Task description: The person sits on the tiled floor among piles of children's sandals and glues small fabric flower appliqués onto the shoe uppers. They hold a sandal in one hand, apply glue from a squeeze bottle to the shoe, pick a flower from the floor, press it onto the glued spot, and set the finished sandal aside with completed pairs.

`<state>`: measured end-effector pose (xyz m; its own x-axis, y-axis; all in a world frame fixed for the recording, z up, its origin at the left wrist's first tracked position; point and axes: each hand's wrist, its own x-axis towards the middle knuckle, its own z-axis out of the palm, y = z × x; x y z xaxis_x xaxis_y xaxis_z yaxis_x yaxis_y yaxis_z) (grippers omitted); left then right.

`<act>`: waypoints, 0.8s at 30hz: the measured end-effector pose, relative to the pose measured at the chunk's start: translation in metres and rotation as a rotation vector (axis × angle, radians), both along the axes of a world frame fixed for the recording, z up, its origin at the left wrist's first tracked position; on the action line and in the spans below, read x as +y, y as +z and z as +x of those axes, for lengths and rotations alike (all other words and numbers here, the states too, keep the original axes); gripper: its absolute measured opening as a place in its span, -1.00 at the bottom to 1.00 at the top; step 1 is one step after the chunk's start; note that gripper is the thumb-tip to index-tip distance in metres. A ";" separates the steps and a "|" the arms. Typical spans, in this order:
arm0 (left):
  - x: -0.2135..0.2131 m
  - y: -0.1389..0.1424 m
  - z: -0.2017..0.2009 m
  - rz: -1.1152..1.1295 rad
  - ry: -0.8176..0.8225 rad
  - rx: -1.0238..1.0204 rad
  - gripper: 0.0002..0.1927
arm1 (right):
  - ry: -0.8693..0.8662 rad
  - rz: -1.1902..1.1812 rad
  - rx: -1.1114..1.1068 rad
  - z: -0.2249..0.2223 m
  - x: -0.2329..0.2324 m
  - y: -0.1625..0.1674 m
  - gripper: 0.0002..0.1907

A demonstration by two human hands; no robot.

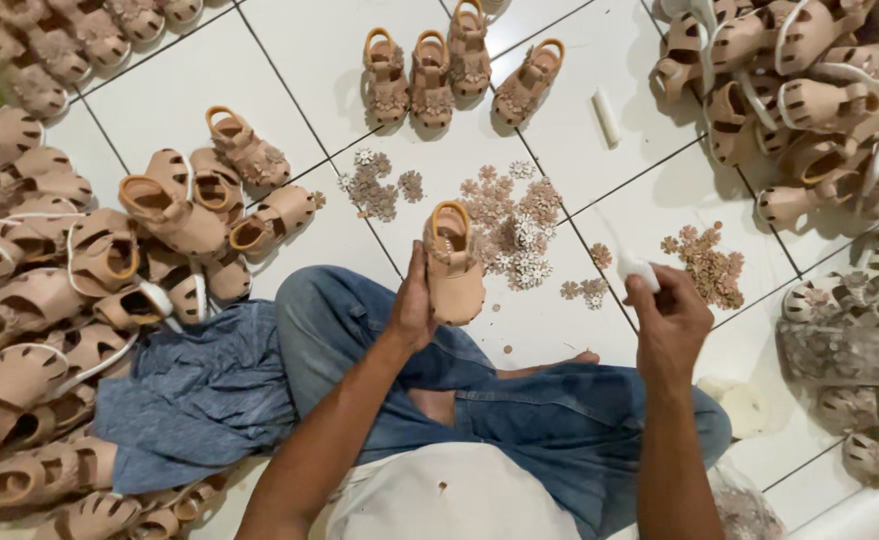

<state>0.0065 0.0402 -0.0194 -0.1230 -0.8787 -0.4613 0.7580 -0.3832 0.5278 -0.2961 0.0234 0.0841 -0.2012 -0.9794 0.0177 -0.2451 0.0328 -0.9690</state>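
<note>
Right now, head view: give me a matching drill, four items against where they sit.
Items:
1. tan sandal
2. small white tube
3. row of four sandals
4. blue cloth

Places:
A. on the tiles at top centre
B. in the left hand
C. on the floor by the left knee
D. in the right hand

Pairs: 1-B, 2-D, 3-A, 4-C

Four finished sandals [457,72] stand in a row, one plain sandal [455,265] in hand, one white tube [607,117] lying.
</note>
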 end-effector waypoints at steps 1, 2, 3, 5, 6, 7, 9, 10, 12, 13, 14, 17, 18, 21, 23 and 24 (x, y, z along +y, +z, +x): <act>0.000 0.000 0.001 -0.002 -0.003 -0.008 -0.30 | -0.004 0.023 -0.045 -0.006 -0.018 -0.016 -0.77; -0.001 -0.001 0.001 0.012 0.000 -0.006 -0.31 | -0.007 0.044 -0.092 -0.011 -0.035 -0.033 -0.75; -0.003 -0.002 0.001 0.024 0.006 -0.005 -0.31 | 0.006 0.063 0.011 -0.016 -0.048 -0.048 -0.74; -0.007 -0.003 0.001 0.033 0.003 -0.011 -0.31 | 0.012 0.077 0.201 -0.024 -0.073 -0.078 -0.73; -0.007 -0.004 0.001 0.032 -0.004 -0.018 -0.31 | 0.008 0.076 0.289 -0.026 -0.085 -0.093 -0.73; -0.008 -0.004 0.001 0.031 -0.010 -0.026 -0.31 | 0.004 0.075 0.376 -0.028 -0.095 -0.106 -0.73; -0.011 -0.004 0.000 0.040 0.007 -0.024 -0.33 | -0.037 0.144 0.401 -0.029 -0.111 -0.129 -0.72; -0.013 -0.005 0.001 0.041 0.017 -0.024 -0.33 | -0.057 0.175 0.412 -0.028 -0.118 -0.138 -0.70; -0.018 -0.004 0.003 0.054 0.021 -0.036 -0.33 | -0.081 0.164 0.415 -0.030 -0.128 -0.152 -0.72; -0.020 -0.003 0.004 0.065 0.025 -0.042 -0.33 | -0.090 0.162 0.417 -0.030 -0.131 -0.157 -0.73; -0.022 -0.003 0.006 0.070 0.021 -0.058 -0.33 | -0.100 0.170 0.440 -0.030 -0.135 -0.162 -0.72; -0.024 -0.003 0.010 0.077 0.019 -0.095 -0.32 | -0.111 0.166 0.489 -0.032 -0.139 -0.170 -0.69; -0.025 -0.004 0.011 0.065 0.021 -0.100 -0.32 | -0.108 0.141 0.493 -0.033 -0.138 -0.171 -0.69; -0.025 -0.007 0.010 0.062 0.027 -0.087 -0.32 | -0.097 -0.056 0.557 -0.035 -0.124 -0.167 -0.71; -0.026 -0.011 0.008 0.057 0.034 -0.068 -0.32 | -0.064 -0.046 0.575 -0.031 -0.119 -0.158 -0.74; -0.026 -0.012 0.007 0.055 0.035 -0.058 -0.32 | -0.038 0.058 0.560 -0.025 -0.116 -0.154 -0.77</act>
<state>0.0133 0.0146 -0.0318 -0.0648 -0.8549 -0.5147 0.7401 -0.3871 0.5498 -0.3213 -0.0928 -0.0699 -0.2113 -0.9743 0.0784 -0.7190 0.1006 -0.6877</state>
